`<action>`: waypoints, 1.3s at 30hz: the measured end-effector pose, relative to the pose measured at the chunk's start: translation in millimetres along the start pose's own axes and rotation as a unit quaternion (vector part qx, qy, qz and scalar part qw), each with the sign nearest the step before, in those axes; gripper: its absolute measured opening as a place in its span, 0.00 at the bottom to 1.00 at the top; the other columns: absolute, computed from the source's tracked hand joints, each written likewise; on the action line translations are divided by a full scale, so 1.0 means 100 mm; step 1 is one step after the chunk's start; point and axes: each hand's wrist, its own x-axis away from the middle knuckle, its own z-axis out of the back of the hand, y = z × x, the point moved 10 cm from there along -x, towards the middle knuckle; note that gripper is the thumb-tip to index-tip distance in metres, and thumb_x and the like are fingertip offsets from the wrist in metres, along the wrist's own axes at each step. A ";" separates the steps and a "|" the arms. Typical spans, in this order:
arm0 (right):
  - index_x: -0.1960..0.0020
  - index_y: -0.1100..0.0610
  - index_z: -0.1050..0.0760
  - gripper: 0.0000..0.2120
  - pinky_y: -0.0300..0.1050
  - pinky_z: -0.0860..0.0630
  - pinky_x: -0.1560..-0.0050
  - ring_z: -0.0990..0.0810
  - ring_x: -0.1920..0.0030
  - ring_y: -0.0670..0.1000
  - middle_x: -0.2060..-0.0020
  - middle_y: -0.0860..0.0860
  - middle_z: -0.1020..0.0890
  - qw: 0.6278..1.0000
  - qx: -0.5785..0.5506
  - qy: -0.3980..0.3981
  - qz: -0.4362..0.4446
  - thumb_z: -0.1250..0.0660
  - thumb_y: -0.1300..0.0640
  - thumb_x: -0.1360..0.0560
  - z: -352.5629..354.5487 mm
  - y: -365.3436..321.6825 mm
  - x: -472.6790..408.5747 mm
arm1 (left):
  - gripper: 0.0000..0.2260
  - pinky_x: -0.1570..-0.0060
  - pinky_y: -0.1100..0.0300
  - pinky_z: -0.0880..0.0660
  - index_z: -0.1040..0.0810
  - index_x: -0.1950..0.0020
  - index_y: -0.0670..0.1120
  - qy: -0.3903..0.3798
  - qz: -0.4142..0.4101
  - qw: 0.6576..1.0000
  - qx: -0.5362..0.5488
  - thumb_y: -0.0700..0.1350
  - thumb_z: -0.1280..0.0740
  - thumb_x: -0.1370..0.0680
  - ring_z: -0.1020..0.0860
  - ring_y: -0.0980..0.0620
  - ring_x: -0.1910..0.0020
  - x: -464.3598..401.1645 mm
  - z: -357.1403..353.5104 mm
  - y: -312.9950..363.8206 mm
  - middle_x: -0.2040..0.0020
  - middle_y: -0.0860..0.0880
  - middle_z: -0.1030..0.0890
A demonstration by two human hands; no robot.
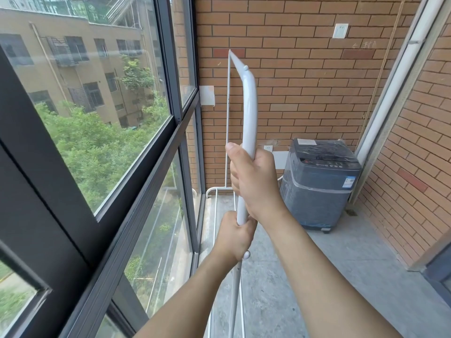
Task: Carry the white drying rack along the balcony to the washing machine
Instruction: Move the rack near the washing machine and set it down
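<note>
Gripped with both hands: a white rack (pixel 247 132), its thick near tube upright and bowed at the top, long axis vertical, thin rails running away low along the floor toward the far wall. Right hand (pixel 256 184) wrapped tight around the tube, thumb up; left hand (pixel 233 236) fisted around the same tube just below, the two nearly touching. Rack held between the window (pixel 102 132) on the left and a washer (pixel 319 184) further ahead on the right. Washer dark grey, wrapped in clear plastic, standing in the far right corner of a brick-walled balcony; white sticker with blue print on its front, another label on its lid, neither legible. Faint chalk-like marks on the brick wall (pixel 305 76) at upper right, unreadable. White socket plate (pixel 340 31) high on that wall. Bare grey concrete floor (pixel 341 264). Beyond the dark-framed glass, trees and a tan apartment block (pixel 73 64).
</note>
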 end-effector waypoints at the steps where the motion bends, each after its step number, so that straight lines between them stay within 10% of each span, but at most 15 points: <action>1: 0.72 0.50 0.39 0.19 0.43 0.44 0.74 0.43 0.77 0.48 0.77 0.49 0.41 1.000 0.006 -0.005 0.000 0.36 0.48 0.27 0.00 -0.01 0.01 | 0.17 0.75 0.60 0.44 0.41 0.73 0.45 -0.003 0.000 1.000 -0.002 0.48 0.38 0.30 0.44 0.50 0.76 0.00 0.00 0.00 0.75 0.47 0.42; 5: 0.72 0.51 0.34 0.19 0.52 0.26 0.69 0.28 0.76 0.56 0.80 0.47 0.30 0.999 0.037 -0.022 0.022 0.36 0.46 0.25 0.03 -0.06 0.03 | 0.13 0.72 0.55 0.40 0.38 0.71 0.45 -0.022 0.022 1.000 -0.004 0.46 0.39 0.30 0.41 0.50 0.78 0.00 -0.04 -0.06 0.76 0.48 0.39; 8: 0.59 0.50 0.28 0.08 0.66 0.20 0.47 0.14 0.55 0.58 0.68 0.49 0.17 0.999 0.037 -0.010 0.035 0.36 0.47 0.25 0.07 -0.07 0.07 | 0.11 0.70 0.54 0.36 0.39 0.71 0.47 -0.039 0.023 0.999 -0.023 0.45 0.40 0.31 0.41 0.51 0.78 0.02 -0.07 -0.04 0.77 0.50 0.39; 11: 0.55 0.47 0.28 0.02 0.66 0.22 0.47 0.17 0.50 0.64 0.56 0.62 0.18 0.993 0.081 0.020 0.079 0.38 0.50 0.24 0.12 -0.14 0.09 | 0.09 0.70 0.55 0.36 0.39 0.71 0.48 -0.053 0.015 0.998 -0.030 0.47 0.41 0.32 0.40 0.51 0.77 0.05 -0.11 -0.01 0.78 0.52 0.37; 17: 0.47 0.57 0.23 0.10 0.51 0.30 0.34 0.24 0.39 0.48 0.46 0.50 0.22 0.954 0.219 0.039 0.202 0.37 0.55 0.25 0.15 -0.34 0.10 | 0.10 0.67 0.55 0.32 0.34 0.68 0.43 -0.092 0.025 0.994 -0.048 0.48 0.37 0.32 0.34 0.49 0.76 0.07 -0.12 -0.02 0.76 0.48 0.32; 21: 0.39 0.50 0.30 0.16 0.43 0.20 0.56 0.21 0.56 0.45 0.51 0.47 0.25 0.999 0.017 -0.044 0.006 0.37 0.54 0.26 0.04 0.04 0.06 | 0.13 0.57 0.56 0.30 0.26 0.63 0.43 -0.159 0.031 0.984 -0.071 0.53 0.33 0.29 0.27 0.52 0.66 0.12 -0.13 -0.12 0.69 0.52 0.24; 26: 0.46 0.52 0.27 0.13 0.40 0.28 0.76 0.24 0.73 0.46 0.57 0.55 0.22 0.999 0.017 -0.031 -0.037 0.37 0.51 0.29 -0.02 0.13 0.08 | 0.25 0.48 0.53 0.27 0.22 0.53 0.39 -0.118 0.043 0.990 -0.062 0.62 0.38 0.30 0.21 0.53 0.55 0.30 0.10 -0.48 0.58 0.51 0.18; 33: 0.59 0.55 0.27 0.05 0.39 0.36 0.76 0.33 0.72 0.52 0.64 0.59 0.29 1.000 0.001 0.020 -0.012 0.39 0.54 0.31 0.06 0.09 0.09 | 0.24 0.44 0.52 0.27 0.24 0.46 0.41 -0.070 -0.045 0.996 -0.031 0.60 0.42 0.28 0.21 0.54 0.49 0.48 0.14 -0.56 0.52 0.52 0.19; 39: 0.61 0.49 0.30 0.07 0.60 0.21 0.68 0.24 0.67 0.63 0.67 0.56 0.26 0.991 0.082 0.100 0.036 0.37 0.49 0.27 0.11 0.03 0.16 | 0.14 0.54 0.46 0.23 0.32 0.51 0.48 -0.028 -0.032 0.952 -0.304 0.58 0.43 0.25 0.20 0.45 0.57 0.42 0.13 -0.78 0.58 0.49 0.20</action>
